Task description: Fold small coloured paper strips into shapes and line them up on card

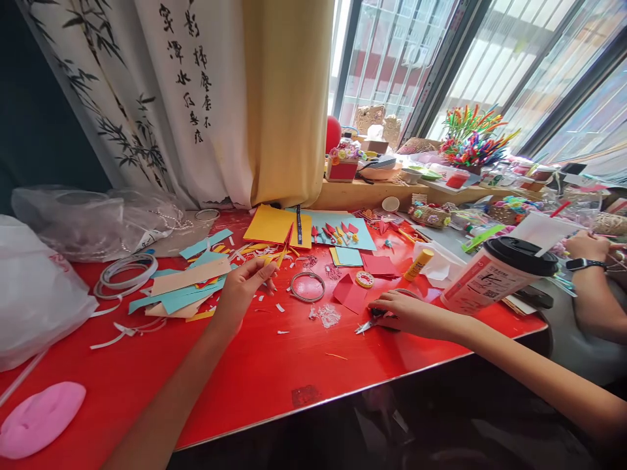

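My left hand (245, 284) is raised over the table, its fingertips pinching a small folded red-and-yellow paper piece (285, 249) that points upward. On the right, my right hand (399, 309) is low over the tabletop with its fingers curled around the dark handles of small pliers (365, 326). The silver jaws stick out to the left; the handles are mostly hidden. Between the hands lie a coil of wire (307, 287), a red paper square (349, 294), a round tape roll (364, 279) and clear plastic scraps (329, 316).
Paper strips (191, 277) and white tape rolls (125, 274) lie to the left. Several red-and-yellow paper pieces rest on blue card (362, 241) at the back. A glue stick (418, 264) and tall lidded cup (497, 274) stand right. A co-worker's hand (590, 248) is far right.
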Action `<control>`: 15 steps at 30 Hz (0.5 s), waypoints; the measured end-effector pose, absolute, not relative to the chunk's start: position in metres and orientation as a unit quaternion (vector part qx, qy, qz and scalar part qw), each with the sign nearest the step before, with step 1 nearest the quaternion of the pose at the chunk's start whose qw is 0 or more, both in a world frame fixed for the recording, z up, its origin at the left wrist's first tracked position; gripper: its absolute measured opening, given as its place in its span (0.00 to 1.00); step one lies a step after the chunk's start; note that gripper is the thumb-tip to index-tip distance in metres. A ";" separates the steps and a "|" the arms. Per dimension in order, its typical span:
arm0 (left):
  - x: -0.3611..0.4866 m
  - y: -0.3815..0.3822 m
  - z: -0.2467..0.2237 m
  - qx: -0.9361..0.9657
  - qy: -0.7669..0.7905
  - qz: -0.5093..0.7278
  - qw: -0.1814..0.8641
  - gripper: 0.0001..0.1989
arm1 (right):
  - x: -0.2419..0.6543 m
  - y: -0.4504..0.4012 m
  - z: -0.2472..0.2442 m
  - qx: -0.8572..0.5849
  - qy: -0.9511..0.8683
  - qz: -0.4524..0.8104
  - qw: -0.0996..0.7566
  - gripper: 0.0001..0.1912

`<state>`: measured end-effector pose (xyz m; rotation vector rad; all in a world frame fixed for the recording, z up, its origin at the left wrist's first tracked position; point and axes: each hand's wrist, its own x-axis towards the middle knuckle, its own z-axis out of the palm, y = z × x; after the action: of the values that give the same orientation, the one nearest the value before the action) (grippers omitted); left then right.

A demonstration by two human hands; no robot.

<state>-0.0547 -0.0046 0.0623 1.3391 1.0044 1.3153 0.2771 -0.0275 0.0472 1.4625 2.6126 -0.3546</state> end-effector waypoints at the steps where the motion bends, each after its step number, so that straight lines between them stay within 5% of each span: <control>1: -0.055 -0.005 0.063 0.550 0.411 0.541 0.486 0.12 | 0.278 -0.028 0.048 0.483 0.863 -0.129 0.070 0.19; 4: -0.056 -0.006 0.064 0.548 0.403 0.543 0.492 0.12 | 0.279 -0.029 0.049 0.496 0.852 -0.145 0.078 0.26; 9: -0.056 -0.008 0.067 0.546 0.385 0.521 0.531 0.12 | 0.276 -0.030 0.050 0.509 0.832 -0.209 0.069 0.19; 15: -0.056 -0.009 0.067 0.527 0.368 0.522 0.560 0.14 | 0.281 -0.032 0.050 0.509 0.838 -0.185 0.063 0.25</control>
<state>-0.0559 -0.0086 0.0665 1.2422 0.8675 1.2304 0.2814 -0.0315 0.0496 1.5392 2.5314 -0.5597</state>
